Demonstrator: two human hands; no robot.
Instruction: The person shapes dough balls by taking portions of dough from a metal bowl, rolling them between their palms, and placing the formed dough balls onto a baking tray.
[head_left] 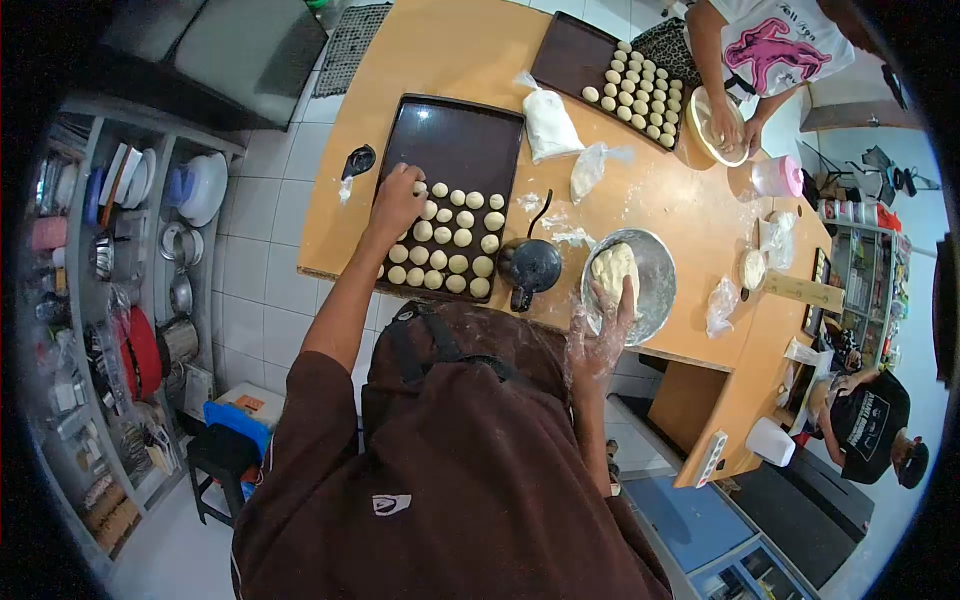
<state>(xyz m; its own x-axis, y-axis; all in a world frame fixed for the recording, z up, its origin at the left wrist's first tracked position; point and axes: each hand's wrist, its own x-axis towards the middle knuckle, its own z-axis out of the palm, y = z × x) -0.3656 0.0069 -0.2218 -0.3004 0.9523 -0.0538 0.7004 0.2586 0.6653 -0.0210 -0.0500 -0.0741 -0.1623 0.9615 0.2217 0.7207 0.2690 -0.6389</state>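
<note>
My left hand (399, 203) reaches over the dark baking tray (450, 130), its fingers curled and closed at a small dough ball (419, 188) at the left end of the far row. Rows of round, pale dough balls (462, 237) fill the near half of this tray. Dusted with flour, my right hand (603, 335) is at the near rim of a metal bowl (656, 285). Its fingers are stretched out and touch a large lump of dough (615, 268) inside. Between tray and bowl lies a black round tool with a handle (530, 265).
Flour bags (550, 125) and a second tray of dough balls (640, 95) are on the wooden table (440, 45). Across it, a person's hands work in a pale bowl (702, 125). Another person (868, 425) stands far right. Shelves (85, 250) line the left.
</note>
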